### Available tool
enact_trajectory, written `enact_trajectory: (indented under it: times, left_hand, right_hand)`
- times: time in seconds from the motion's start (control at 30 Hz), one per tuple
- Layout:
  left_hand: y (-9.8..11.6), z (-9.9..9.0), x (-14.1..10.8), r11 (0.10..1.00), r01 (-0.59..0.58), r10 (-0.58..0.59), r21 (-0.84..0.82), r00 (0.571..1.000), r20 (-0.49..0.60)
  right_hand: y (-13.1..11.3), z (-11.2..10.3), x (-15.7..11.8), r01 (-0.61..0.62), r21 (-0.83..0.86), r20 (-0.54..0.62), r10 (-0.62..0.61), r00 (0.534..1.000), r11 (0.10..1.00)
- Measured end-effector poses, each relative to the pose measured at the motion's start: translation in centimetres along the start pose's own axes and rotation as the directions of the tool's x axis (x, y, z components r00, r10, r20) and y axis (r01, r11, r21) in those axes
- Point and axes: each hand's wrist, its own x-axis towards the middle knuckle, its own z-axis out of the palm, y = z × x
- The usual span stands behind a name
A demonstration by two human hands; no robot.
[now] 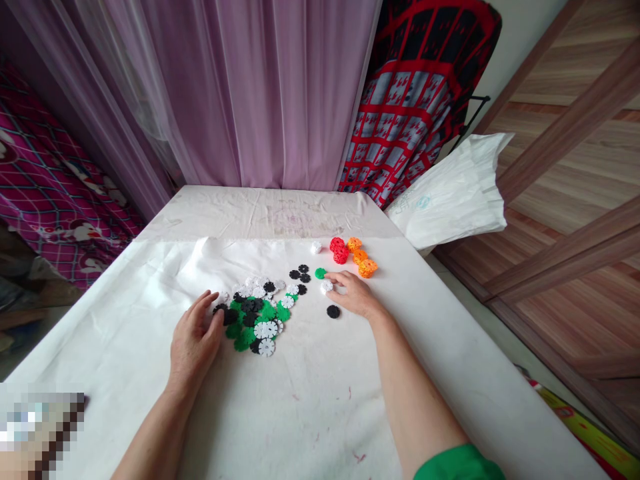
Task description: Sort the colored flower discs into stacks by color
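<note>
On cloth, notched discs, left hand spread, right hand seemingly pinching white cluster

- The bare left hand reaches in from the left edge's side of the white cloth-covered surface, back upward, fingers bent forward, thumb spread apart.
- The bare left forearm slants up and inward behind it.
- The bare right hand, nearer the far edge, turns inward, thumb and fingertips pinched.
- The bare right forearm angles inward from a green fabric sleeve.
</note>
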Motion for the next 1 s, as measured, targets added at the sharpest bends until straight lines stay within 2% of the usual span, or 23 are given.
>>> enact_trajectory:
  times: [0.47, 0.77, 1.0]
  left_hand:
    - [-0.2, 0.2, 0.1, 1.0, -0.007, 0.007, -0.006, 1.0, 0.01]
    - [-0.3, 0.1, 0.1, 1.0, -0.009, 0.009, 0.002, 1.0, 0.01]
    - [-0.2, 0.2, 0.0, 1.0, 0.013, -0.013, 0.004, 1.0, 0.01]
  right_hand:
    - [0.0, 0.2, 0.0, -0.006, -0.024, -0.017, 0.006, 1.0, 1.0]
    - [-1.5, 0.7, -0.2, -0.003, -0.206, -0.036, -0.004, 0.999, 0.979]
    - [-1.6, 0.7, -0.2, -0.016, -0.204, -0.025, 0.011, 1.0, 0.979]
